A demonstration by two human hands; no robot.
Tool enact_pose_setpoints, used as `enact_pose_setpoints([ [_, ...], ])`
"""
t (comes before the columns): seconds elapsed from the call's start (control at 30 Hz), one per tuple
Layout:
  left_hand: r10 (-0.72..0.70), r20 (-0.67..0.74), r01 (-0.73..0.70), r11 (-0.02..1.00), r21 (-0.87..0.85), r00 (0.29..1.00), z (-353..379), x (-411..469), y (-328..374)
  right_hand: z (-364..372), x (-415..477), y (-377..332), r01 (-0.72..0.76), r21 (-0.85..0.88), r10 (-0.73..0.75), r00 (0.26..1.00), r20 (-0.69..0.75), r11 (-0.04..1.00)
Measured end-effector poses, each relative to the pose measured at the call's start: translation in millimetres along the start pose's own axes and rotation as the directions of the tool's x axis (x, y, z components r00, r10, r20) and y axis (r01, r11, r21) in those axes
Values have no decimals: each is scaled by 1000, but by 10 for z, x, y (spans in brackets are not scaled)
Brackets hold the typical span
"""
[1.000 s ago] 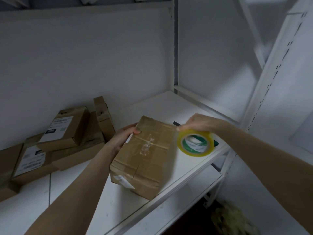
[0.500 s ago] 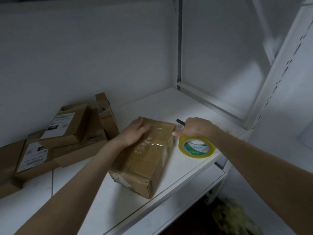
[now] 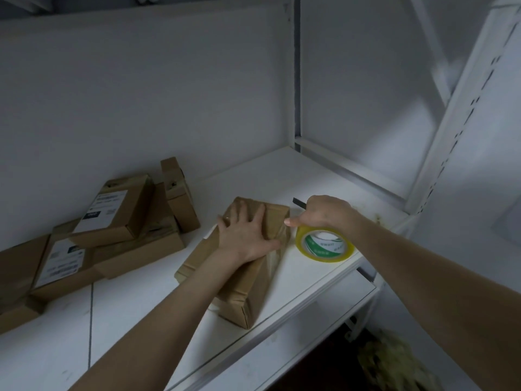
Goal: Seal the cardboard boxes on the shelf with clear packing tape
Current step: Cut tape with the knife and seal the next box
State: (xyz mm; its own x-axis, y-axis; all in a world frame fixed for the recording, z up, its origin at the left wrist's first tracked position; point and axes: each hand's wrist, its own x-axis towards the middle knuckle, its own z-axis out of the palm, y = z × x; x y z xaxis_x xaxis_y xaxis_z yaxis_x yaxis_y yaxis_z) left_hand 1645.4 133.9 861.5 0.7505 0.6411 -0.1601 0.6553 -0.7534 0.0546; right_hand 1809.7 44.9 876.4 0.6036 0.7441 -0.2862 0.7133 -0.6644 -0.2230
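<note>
White metal shelf [image 3: 135, 328] against a pale wall, dimly lit, with a perforated upright post [image 3: 462, 108] at its right end and a lower shelf [image 3: 296, 348] showing beneath the front edge. A brown cardboard box [image 3: 242, 289] lies on the shelf towards the front right, one corner close to the front edge and its long side running back at an angle.

The left hand [image 3: 245, 235] lies flat on the far half of the box's top, fingers straight and spread wide, thumb stretched out to the right edge of the lid. The right hand [image 3: 324, 213] is just beside the box's far right corner, fingers curled over the top of a yellowish tape roll [image 3: 324, 245] with a green and white core. The roll sits tilted at the shelf's front right, and the thumb points at the box. Whether tape runs from roll to box cannot be told.

A thin black object [image 3: 299, 202] pokes out behind the right hand. A pile of labelled boxes [image 3: 112, 210] sits at the back left, with one small box [image 3: 179, 193] standing on end against it.
</note>
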Motion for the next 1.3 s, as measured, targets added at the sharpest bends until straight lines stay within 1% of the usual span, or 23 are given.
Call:
enact_pose_setpoints([
  [0.07, -72, 33, 72, 997, 3, 997, -30, 21, 22, -6, -3, 4, 1, 5, -1, 1000, -11, 1000],
  [0.13, -74, 40, 75, 997, -29, 996, -91, 27, 48, -29, -26, 46, 13, 61, -12, 1000, -14, 998],
  [0.17, -72, 24, 74, 995, -70, 997, -123, 37, 45, -51, -35, 93, 24, 152, -26, 1000, 8, 988],
  [0.2, -76, 4, 76, 985, -157, 997, -171, 44, 33, -75, -54, 142, 26, 291, -41, 998, 45, 956],
  [0.23, -84, -12, 76, 953, -292, 996, -226, 50, -1, -131, -93, 177, 29, 448, -69, 995, 73, 894],
  [0.27, -91, -32, 68, 894, -443, 995, -291, 50, -35, -212, -142, 195, 48, 571, -107, 992, 70, 820],
  [0.3, -103, -48, 56, 810, -584, 994, -358, 54, -74, -313, -155, 211, 88, 644, -142, 989, 33, 760],
  [0.33, -118, -56, 45, 712, -701, 991, -424, 53, -113, -437, -161, 206, 131, 698, -160, 987, -24, 704],
  [0.4, -126, -52, 17, 492, -871, 991, -521, 51, -176, -717, -170, 137, 194, 780, -150, 980, -129, 595],
  [0.47, -117, -18, 20, 313, -950, 993, -537, 56, -212, -934, -195, 32, 255, 813, -149, 967, -207, 523],
  [0.53, -83, 52, 69, 218, -973, 995, -436, 58, -223, -969, -194, -66, 274, 809, -161, 962, -222, 520],
  [0.57, -70, 82, 95, 209, -973, 994, -362, 77, -248, -934, -194, -103, 276, 795, -171, 961, -218, 540],
  [0.6, -51, 95, 104, 210, -972, 994, -304, 92, -275, -885, -198, -146, 274, 785, -172, 962, -214, 556],
  [0.67, -6, 71, 70, 288, -955, 997, -321, 82, -304, -820, -186, -236, 277, 781, -146, 961, -236, 559],
  [0.7, 12, 49, 42, 367, -929, 999, -385, 67, -294, -818, -175, -290, 281, 767, -135, 959, -250, 577],
  [0.73, 33, 24, 5, 474, -880, 999, -453, 64, -294, -834, -170, -353, 286, 744, -134, 957, -258, 604],
  [0.8, 117, 18, -69, 696, -715, 993, -579, 60, -239, -874, -173, -486, 287, 695, -145, 955, -258, 659],
  [0.83, 157, 51, -84, 745, -662, 986, -596, 54, -226, -878, -155, -534, 280, 683, -144, 957, -251, 675],
  [0.9, 164, 98, -62, 760, -647, 982, -533, 44, -253, -874, -120, -575, 258, 685, -135, 964, -228, 681],
  [1.0, 131, 47, -64, 727, -684, 990, -432, 34, -354, -869, -74, -567, 222, 747, -133, 975, -178, 627],
  [1.1, 126, 31, -69, 717, -694, 992, -421, 43, -380, -919, -88, -602, 236, 664, -151, 971, -183, 710],
  [1.17, 131, 30, -75, 722, -688, 991, -415, 47, -389, -963, -92, -594, 236, 623, -142, 970, -197, 746],
  [1.3, 91, 43, -42, 764, -643, 995, -401, 67, -441, -1034, -114, -431, 196, 505, -122, 977, -176, 840],
])
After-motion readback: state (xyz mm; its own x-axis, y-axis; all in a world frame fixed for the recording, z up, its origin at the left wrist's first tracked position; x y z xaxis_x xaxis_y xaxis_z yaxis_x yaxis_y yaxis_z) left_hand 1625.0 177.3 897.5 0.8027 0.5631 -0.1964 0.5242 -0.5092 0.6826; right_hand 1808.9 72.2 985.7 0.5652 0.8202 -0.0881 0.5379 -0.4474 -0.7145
